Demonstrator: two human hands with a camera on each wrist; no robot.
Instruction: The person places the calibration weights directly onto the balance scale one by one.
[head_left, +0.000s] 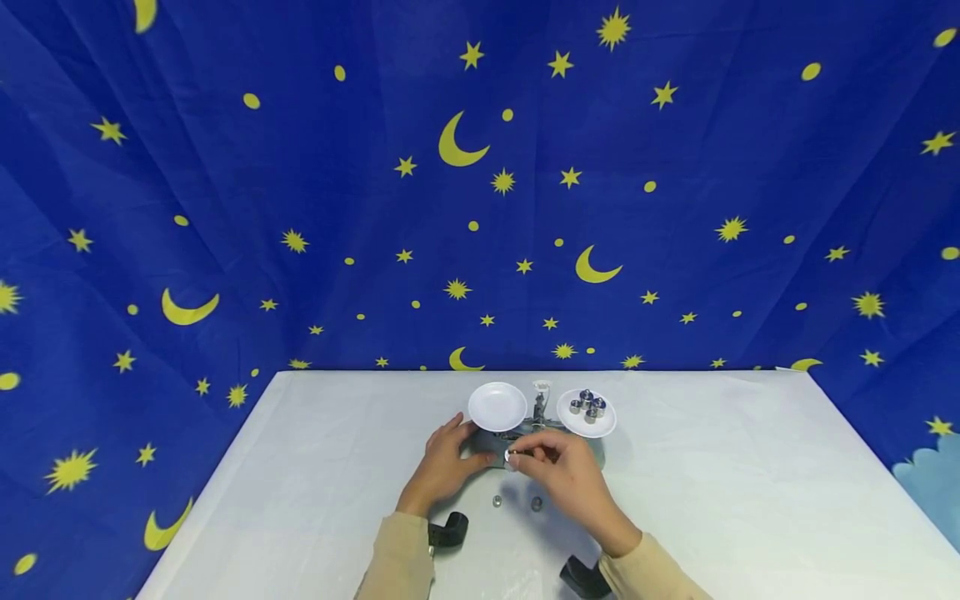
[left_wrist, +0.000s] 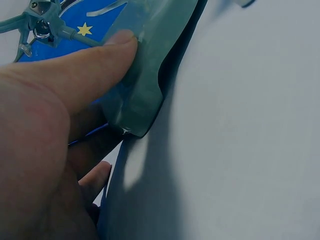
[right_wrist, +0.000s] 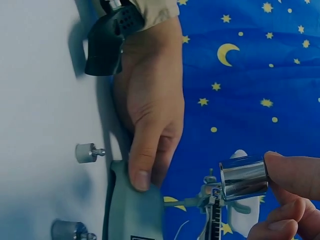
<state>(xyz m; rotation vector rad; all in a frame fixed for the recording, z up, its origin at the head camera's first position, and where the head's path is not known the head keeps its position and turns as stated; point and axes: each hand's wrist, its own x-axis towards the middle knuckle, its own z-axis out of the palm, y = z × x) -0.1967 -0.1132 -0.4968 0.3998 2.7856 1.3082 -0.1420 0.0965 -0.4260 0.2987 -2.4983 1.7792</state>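
Observation:
A grey-green balance scale (head_left: pixel 595 452) stands on the table. My left hand (head_left: pixel 441 468) grips the left end of its base; in the left wrist view the thumb (left_wrist: pixel 112 55) lies on the front face and the other fingers reach behind. In front of the base, my right hand (head_left: pixel 572 477) pinches a shiny cylindrical metal weight (right_wrist: pixel 244 178) by one end, the knob hidden by the fingers. The scale's left white pan (head_left: pixel 497 407) holds nothing. On the right white pan (head_left: pixel 592 429) stand several metal weights (head_left: pixel 591 415).
Two small knobbed weights, one on the left (head_left: pixel 497 501) and one on the right (head_left: pixel 537 503), stand on the white table (head_left: pixel 750 500) between the forearms. Black devices are at both wrists. A blue curtain (head_left: pixel 375 208) with stars and moons hangs behind the table.

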